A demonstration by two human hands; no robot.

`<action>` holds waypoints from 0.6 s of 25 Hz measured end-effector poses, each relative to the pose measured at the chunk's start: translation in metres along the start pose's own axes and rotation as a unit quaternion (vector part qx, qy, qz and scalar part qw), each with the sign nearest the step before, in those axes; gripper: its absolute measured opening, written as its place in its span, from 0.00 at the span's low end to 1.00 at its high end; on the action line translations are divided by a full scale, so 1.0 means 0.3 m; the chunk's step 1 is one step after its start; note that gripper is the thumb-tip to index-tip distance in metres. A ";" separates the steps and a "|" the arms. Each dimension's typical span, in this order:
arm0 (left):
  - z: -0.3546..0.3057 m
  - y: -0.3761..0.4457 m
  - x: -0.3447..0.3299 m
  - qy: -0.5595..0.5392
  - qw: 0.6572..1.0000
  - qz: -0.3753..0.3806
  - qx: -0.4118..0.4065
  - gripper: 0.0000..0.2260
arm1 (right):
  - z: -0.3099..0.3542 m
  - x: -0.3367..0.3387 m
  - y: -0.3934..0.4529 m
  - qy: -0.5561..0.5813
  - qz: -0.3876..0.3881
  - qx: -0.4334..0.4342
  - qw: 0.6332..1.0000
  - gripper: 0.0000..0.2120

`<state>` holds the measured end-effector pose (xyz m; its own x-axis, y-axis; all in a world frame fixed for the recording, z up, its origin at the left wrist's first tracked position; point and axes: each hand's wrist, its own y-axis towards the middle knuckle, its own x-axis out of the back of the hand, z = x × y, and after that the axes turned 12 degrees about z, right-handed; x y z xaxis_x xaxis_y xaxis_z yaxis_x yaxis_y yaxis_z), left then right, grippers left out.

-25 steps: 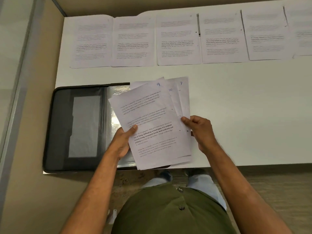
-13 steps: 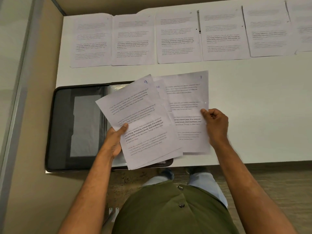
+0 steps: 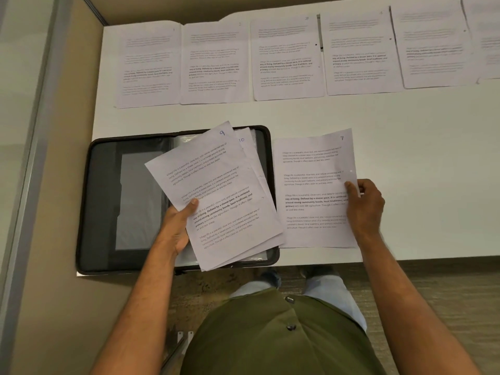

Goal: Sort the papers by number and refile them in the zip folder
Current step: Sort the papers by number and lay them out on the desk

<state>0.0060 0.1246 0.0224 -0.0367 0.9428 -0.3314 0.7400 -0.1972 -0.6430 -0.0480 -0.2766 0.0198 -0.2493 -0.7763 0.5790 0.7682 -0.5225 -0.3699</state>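
While his left hand (image 3: 177, 228) grips the unsorted sheets (image 3: 216, 196), his right hand (image 3: 364, 204) pinches page 7 (image 3: 311, 190), likely bound for the row (image 3: 286, 58).

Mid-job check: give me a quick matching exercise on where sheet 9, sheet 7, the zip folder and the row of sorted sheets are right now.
Things:
1. sheet 9
2. sheet 7
3. zip folder
4. row of sheets

Places:
A. lying open on the table's near left
B. pinched by the right hand, right of the folder
C. along the table's far edge
D. top of the fan in the left hand

Pairs: 1-D, 2-B, 3-A, 4-C
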 end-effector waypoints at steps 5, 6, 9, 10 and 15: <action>-0.002 -0.002 0.001 -0.003 1.000 -0.002 0.003 0.17 | -0.034 0.013 0.007 -0.025 -0.028 0.003 0.999 0.16; 0.000 -0.003 0.001 -0.002 1.000 -0.003 0.005 0.16 | -0.045 0.005 0.005 -0.065 -0.051 0.026 0.996 0.18; 0.004 -0.003 0.001 0.002 1.000 -0.003 0.012 0.17 | -0.052 -0.060 -0.009 -0.190 -0.046 0.133 0.972 0.27; 0.004 -0.003 -0.001 0.005 1.000 -0.003 0.014 0.18 | -0.047 -0.096 -0.011 -0.224 0.000 0.173 0.959 0.28; -0.001 -0.005 -0.019 0.014 1.000 0.012 0.018 0.19 | -0.064 -0.270 0.005 -0.381 0.145 0.273 0.871 0.30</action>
<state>0.0053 0.1195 0.0256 0.0001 0.9443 -0.3291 0.7160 -0.2298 -0.6592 -0.0379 -0.2214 -0.0415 0.3070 -0.2801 0.9095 0.9513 0.0638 -0.3015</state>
